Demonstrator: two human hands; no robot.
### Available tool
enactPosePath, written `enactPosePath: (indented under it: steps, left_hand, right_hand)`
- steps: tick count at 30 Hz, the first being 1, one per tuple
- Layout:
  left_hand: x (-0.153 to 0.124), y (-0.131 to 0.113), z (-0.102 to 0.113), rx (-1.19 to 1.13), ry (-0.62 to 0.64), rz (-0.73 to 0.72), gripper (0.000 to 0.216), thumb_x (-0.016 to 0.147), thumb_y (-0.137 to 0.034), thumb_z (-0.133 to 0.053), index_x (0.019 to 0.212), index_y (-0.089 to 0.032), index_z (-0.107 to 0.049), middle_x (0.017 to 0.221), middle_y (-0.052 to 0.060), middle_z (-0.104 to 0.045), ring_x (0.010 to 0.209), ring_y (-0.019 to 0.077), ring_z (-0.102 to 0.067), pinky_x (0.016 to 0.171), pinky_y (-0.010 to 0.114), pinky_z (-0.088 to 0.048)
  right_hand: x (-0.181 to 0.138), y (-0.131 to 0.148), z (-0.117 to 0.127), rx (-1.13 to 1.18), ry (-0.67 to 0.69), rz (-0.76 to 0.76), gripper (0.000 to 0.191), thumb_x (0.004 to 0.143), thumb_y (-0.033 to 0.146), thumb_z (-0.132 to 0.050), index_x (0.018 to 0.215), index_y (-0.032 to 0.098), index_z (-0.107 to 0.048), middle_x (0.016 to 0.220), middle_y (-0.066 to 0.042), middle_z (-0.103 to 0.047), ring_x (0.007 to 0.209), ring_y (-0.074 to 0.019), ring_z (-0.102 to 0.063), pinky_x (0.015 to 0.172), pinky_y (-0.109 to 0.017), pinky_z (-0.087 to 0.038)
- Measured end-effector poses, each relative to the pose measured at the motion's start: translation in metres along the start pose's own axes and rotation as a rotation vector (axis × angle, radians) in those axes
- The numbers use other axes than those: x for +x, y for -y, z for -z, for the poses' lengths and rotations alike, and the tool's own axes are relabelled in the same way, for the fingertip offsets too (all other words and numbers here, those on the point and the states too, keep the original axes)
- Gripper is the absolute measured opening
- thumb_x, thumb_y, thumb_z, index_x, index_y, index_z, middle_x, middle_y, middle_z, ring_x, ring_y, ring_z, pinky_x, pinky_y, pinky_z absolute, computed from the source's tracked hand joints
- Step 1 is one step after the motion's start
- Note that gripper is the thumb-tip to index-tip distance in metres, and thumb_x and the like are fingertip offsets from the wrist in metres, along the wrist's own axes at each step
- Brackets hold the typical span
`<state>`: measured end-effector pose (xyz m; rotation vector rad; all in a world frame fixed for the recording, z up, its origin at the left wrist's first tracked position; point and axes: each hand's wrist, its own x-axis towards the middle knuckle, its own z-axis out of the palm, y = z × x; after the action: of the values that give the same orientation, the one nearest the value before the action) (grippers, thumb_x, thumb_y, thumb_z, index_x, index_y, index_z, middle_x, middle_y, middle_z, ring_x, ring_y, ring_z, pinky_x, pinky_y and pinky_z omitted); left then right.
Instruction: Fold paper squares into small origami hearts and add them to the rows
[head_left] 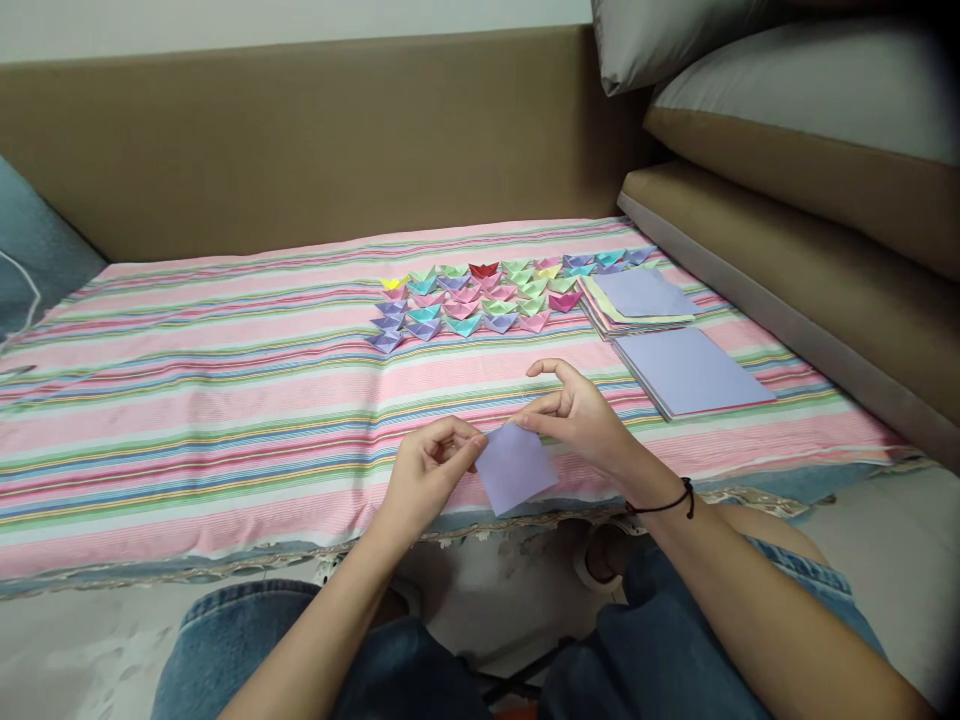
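Observation:
A lilac square of paper [516, 467] hangs above the near edge of the striped cloth [225, 400], gripped by both hands. My left hand [431, 470] pinches its left corner with curled fingers. Thumb and fingers of my right hand [577, 415] pinch its top right corner, the forefinger arched above. Farther back lie several rows of small folded paper shapes [480, 295] in purple, teal, pink, green, red and yellow.
Two stacks of flat paper sheets sit right of the folded shapes: a mixed pastel one [637, 300] and a lilac one [690, 372]. Brown cushions [810, 260] and grey pillows [787, 90] rise at the right. My knees in jeans [660, 640] are below.

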<state>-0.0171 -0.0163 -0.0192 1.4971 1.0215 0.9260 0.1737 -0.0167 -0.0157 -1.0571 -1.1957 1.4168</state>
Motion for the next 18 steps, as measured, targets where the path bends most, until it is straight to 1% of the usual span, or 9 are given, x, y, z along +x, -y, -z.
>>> enactPosePath:
  steps: [5,7,9,13,14,18]
  left_hand:
    - [-0.001,0.004,0.002,-0.01,-0.017,0.013,0.02,0.076,-0.034,-0.064,0.071,-0.014,-0.062,0.058,-0.001,-0.055,0.055,0.0103,-0.05,0.054,0.022,-0.039]
    - [-0.001,0.006,0.003,-0.037,-0.049,0.026,0.02,0.077,-0.034,-0.063,0.073,-0.014,-0.062,0.062,0.0,-0.057,0.058,0.0107,-0.051,0.056,0.022,-0.041]
    - [0.0,0.009,0.003,-0.06,-0.093,0.032,0.019,0.076,-0.033,-0.063,0.073,-0.014,-0.062,0.067,0.001,-0.06,0.06,0.0108,-0.052,0.058,0.022,-0.043]
    - [0.0,0.011,0.002,-0.083,-0.147,0.041,0.019,0.075,-0.033,-0.065,0.071,-0.015,-0.063,0.071,0.002,-0.061,0.063,0.0113,-0.053,0.059,0.022,-0.044]
    - [0.0,0.012,0.002,-0.085,-0.147,0.044,0.019,0.075,-0.033,-0.065,0.071,-0.015,-0.064,0.072,0.002,-0.062,0.065,0.0119,-0.054,0.06,0.023,-0.045]
    - [0.0,0.012,0.0,-0.069,-0.09,0.053,0.019,0.076,-0.034,-0.063,0.074,-0.015,-0.064,0.075,0.003,-0.062,0.069,0.0134,-0.055,0.063,0.024,-0.045]
  right_hand:
    - [0.0,0.001,0.0,0.035,0.016,-0.027,0.05,0.068,0.037,-0.071,0.103,0.026,-0.037,0.06,0.005,-0.066,0.059,-0.0162,-0.062,0.059,-0.028,-0.047]
    - [0.001,-0.001,0.0,0.081,-0.004,-0.022,0.047,0.072,0.039,-0.068,0.106,0.026,-0.038,0.065,0.004,-0.068,0.063,-0.016,-0.064,0.063,-0.029,-0.049]
    - [0.001,-0.005,-0.002,0.101,-0.029,-0.032,0.049,0.073,0.04,-0.067,0.11,0.026,-0.038,0.067,0.003,-0.068,0.065,-0.0166,-0.065,0.064,-0.03,-0.05]
    - [0.0,-0.014,-0.006,0.059,0.02,-0.087,0.07,0.06,0.031,-0.078,0.115,0.025,-0.035,0.073,0.001,-0.069,0.068,-0.0191,-0.067,0.062,-0.03,-0.051]
    - [0.0,-0.016,-0.006,0.044,0.028,-0.085,0.072,0.058,0.028,-0.079,0.114,0.024,-0.035,0.074,0.001,-0.07,0.069,-0.0194,-0.067,0.062,-0.03,-0.051]
    - [0.0,-0.021,-0.006,-0.052,0.018,-0.055,0.065,0.059,0.025,-0.078,0.108,0.025,-0.035,0.069,0.003,-0.068,0.062,-0.0182,-0.066,0.054,-0.026,-0.049]
